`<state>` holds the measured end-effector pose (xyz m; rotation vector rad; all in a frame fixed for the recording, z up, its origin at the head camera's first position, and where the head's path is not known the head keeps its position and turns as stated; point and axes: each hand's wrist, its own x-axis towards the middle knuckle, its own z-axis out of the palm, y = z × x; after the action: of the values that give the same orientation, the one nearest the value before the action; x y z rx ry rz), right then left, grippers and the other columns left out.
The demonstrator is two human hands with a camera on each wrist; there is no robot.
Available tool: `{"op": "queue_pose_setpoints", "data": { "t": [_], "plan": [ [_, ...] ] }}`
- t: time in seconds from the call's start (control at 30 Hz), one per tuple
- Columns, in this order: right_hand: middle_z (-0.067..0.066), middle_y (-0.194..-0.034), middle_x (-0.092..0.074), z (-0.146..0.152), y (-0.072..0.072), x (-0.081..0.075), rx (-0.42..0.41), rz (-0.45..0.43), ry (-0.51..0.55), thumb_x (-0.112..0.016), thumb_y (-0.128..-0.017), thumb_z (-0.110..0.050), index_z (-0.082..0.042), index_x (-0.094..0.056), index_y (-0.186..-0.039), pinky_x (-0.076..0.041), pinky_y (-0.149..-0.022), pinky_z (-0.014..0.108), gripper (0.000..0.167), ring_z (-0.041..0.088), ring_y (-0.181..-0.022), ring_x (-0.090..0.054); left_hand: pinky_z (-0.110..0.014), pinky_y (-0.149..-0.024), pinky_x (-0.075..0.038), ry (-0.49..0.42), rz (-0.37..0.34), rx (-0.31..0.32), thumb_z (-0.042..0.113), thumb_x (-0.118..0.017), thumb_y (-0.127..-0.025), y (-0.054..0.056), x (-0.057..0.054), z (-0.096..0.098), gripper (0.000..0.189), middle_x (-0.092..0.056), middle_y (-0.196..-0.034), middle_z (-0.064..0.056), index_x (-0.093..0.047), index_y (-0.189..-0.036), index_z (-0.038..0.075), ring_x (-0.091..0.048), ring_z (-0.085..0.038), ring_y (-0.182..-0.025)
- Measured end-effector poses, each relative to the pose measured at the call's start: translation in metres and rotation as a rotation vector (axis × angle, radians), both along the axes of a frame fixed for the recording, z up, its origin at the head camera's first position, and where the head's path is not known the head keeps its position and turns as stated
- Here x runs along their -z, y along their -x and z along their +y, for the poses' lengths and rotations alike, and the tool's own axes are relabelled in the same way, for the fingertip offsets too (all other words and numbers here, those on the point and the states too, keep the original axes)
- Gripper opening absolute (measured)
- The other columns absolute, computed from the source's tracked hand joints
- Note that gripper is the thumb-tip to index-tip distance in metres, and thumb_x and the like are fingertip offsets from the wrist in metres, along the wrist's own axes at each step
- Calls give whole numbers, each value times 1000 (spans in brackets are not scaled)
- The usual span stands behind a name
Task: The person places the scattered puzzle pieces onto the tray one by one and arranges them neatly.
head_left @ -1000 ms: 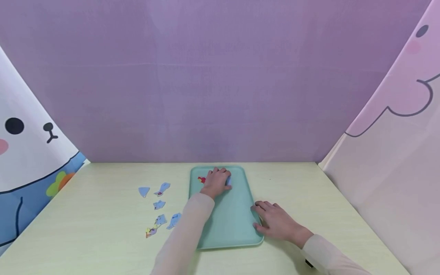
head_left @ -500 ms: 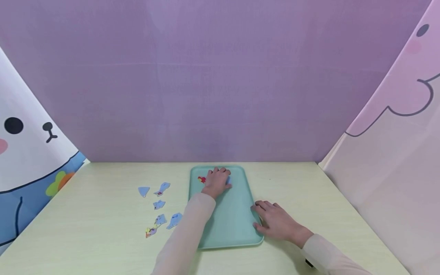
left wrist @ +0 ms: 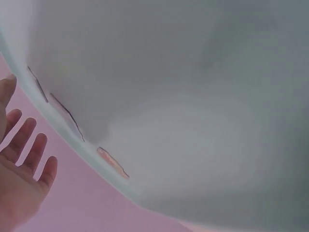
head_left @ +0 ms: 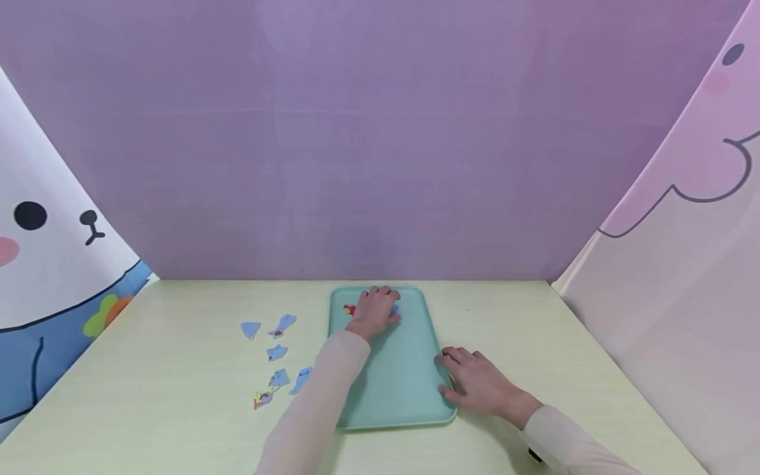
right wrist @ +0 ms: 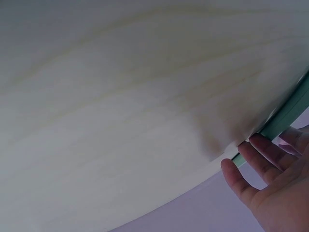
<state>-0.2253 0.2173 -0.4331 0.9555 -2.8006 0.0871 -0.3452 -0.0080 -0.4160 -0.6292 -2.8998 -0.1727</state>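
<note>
My left hand (head_left: pixel 374 311) is over the far end of a pale green tray (head_left: pixel 400 386), its fingers straight and a little spread. A flat blue puzzle piece (head_left: pixel 395 309) shows between its thumb and fingers, and a red one (head_left: pixel 349 309) lies to its left. In the left wrist view the hand stands apart from three flat pieces in a row along the tray's rim, among them an orange-toned piece (left wrist: pixel 113 163). My right hand (head_left: pixel 477 382) touches the tray's right rim with relaxed fingertips.
Left of the tray, several loose blue pieces lie on the pale wooden table, including a triangular piece (head_left: pixel 251 330) and a multicoloured piece (head_left: pixel 262 399). A small black object (head_left: pixel 536 455) shows beside the right sleeve. A purple backdrop (head_left: pixel 380 165) stands behind the table.
A second ago the blue piece stood tilted up between my left thumb and fingers; now it lies flat on the tray. The right hand has stayed at the rim.
</note>
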Motion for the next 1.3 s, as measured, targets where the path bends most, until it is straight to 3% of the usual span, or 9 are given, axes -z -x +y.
{"op": "queue_pose_setpoints", "data": {
  "t": [0.3, 0.67, 0.93, 1.3],
  "plan": [
    [8, -119, -54, -1, 0, 0, -5, -1, 10, -58, -85, -38, -8, -54, -120, -46, -82, 45, 47, 23, -110, -52, -41, -91, -41, -23, -8, 49, 39, -62, -84, -3, -7, -8, 44, -55, -119, 0, -55, -123, 18, -48, -23, -108],
    [7, -118, -54, -1, -1, 0, -8, 11, 18, -58, -84, -37, -8, -55, -119, -46, -82, 45, 46, 24, -109, -52, -42, -93, -40, -41, -26, 151, 39, -63, -84, -11, -12, -21, 40, -55, -121, 1, -58, -119, 20, -48, -22, -111],
    [10, -120, -55, -1, -3, -2, -12, 3, 34, -58, -85, -36, -6, -54, -120, -45, -84, 48, 47, 26, -111, -52, -45, -92, -40, -89, -63, 214, 35, -65, -83, -20, -13, -40, 40, -57, -120, 0, -59, -119, 17, -49, -23, -111],
    [10, -121, -53, 0, -2, -1, -1, -9, 23, -58, -85, -37, -6, -53, -122, -45, -86, 48, 48, 26, -113, -51, -43, -91, -40, -131, -61, 301, 33, -68, -80, -27, -9, -70, 38, -60, -113, 1, -61, -114, 15, -51, -23, -108]
  ]
}}
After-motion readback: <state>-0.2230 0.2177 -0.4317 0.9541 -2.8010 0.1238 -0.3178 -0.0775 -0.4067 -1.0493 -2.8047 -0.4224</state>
